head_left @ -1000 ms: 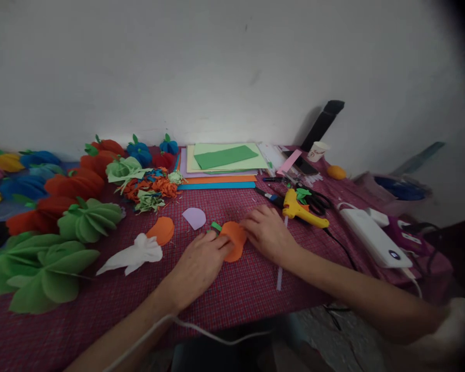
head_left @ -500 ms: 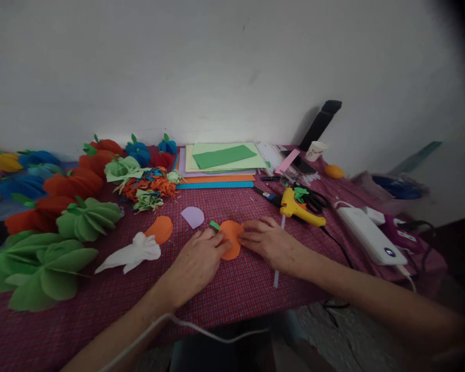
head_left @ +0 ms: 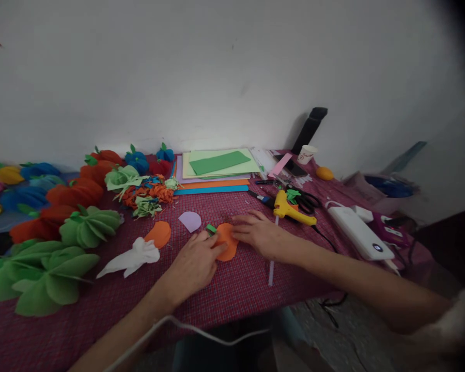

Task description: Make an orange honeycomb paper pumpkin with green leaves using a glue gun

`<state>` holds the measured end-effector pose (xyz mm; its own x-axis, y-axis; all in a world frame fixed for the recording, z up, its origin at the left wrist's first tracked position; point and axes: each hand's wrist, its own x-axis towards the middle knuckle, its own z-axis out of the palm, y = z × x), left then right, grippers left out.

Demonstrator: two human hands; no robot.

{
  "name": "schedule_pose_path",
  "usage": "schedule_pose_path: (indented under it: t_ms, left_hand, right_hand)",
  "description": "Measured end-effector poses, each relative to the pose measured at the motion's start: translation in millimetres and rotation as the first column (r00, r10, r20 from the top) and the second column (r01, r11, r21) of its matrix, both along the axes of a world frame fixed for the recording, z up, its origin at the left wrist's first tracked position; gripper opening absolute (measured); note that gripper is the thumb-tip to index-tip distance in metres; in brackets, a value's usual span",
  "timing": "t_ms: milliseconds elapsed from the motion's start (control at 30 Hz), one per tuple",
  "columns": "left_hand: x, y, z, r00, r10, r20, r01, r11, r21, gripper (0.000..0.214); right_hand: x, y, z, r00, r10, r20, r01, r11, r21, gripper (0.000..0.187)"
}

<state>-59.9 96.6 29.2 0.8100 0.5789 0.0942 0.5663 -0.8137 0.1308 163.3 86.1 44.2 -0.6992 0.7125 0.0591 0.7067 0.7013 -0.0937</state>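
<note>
An orange paper cutout (head_left: 228, 247) with a rounded outline lies on the checked tablecloth between my hands. My left hand (head_left: 196, 262) has its fingers curled, thumb and forefinger closed on the cutout's left side. Just past those fingers pokes a small green paper piece (head_left: 211, 228); its lower end is hidden. My right hand (head_left: 261, 235) lies flat with fingers stretched out, its fingertips touching the cutout's upper right edge. Nearby are a lilac paper piece (head_left: 190, 221), another orange cutout (head_left: 159, 234) and a crumpled white tissue (head_left: 134, 257).
Folded paper pumpkins (head_left: 91, 227) crowd the left side, beside paper shreds (head_left: 151, 194). Coloured sheets (head_left: 217, 173) are stacked by the wall. On the right are a yellow glue gun (head_left: 292, 209) with its stick, scissors (head_left: 310, 200), a paper cup (head_left: 306, 154) and a white power bank (head_left: 354, 231).
The view has shifted slightly, moving the right-hand things leftward in the picture. Both hands stay at the orange cutout, the right fingers now a little more over its upper edge.
</note>
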Motion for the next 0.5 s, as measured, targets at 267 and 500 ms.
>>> schedule_pose_path:
  t_ms: [267,500]
  left_hand:
    - [0,1,0.9,1.000,-0.001,-0.012,0.001,1.000,-0.019,0.032]
    - [-2,2,0.9,1.000,-0.006,0.001,0.006,1.000,-0.019,0.036]
  right_hand:
    - [-9,26,-18.1,0.999,0.040,0.020,-0.041,0.999,0.013,0.035]
    - [-14,24,-13.0,0.997,0.052,0.055,-0.053,0.998,0.020,0.036]
